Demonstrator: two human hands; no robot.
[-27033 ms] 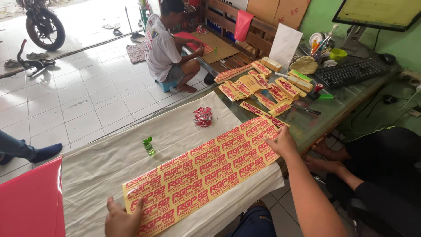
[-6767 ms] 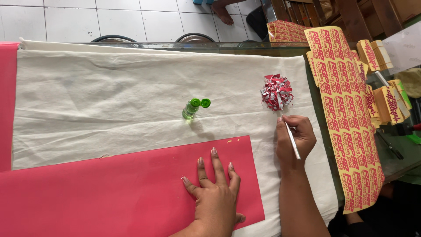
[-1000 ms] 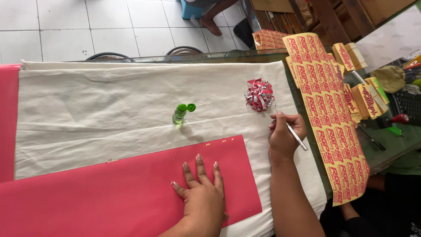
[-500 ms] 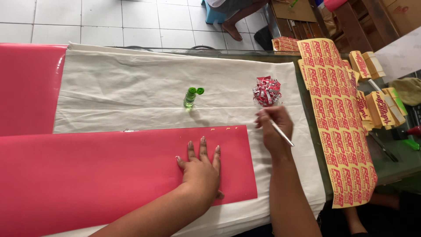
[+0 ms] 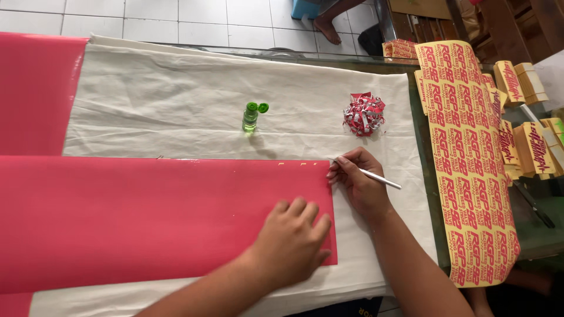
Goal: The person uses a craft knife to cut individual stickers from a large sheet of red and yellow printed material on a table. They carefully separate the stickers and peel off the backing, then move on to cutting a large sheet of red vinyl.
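A long pink sheet (image 5: 147, 217) lies flat on a white cloth (image 5: 176, 105) that covers the table. My left hand (image 5: 291, 243) presses palm-down on the sheet near its right end, fingers spread. My right hand (image 5: 358, 185) holds a thin silver-handled knife (image 5: 376, 176) like a pen, its tip at the sheet's upper right corner. A small green bottle (image 5: 251, 116) with its flip cap open stands on the cloth beyond the sheet. A crumpled ball of red-and-white scraps (image 5: 364, 113) lies to its right.
A long yellow sheet of red printed stickers (image 5: 470, 164) lies along the table's right side, with stacks of yellow stickers (image 5: 526, 117) past it. Another pink sheet (image 5: 35, 88) covers the far left. A person's bare foot (image 5: 326, 26) shows on the tiled floor beyond.
The view has moved closer and shifted. My right hand has moved down from beside the scrap ball to the pink sheet's upper right corner. My left hand stays pressed on the sheet.
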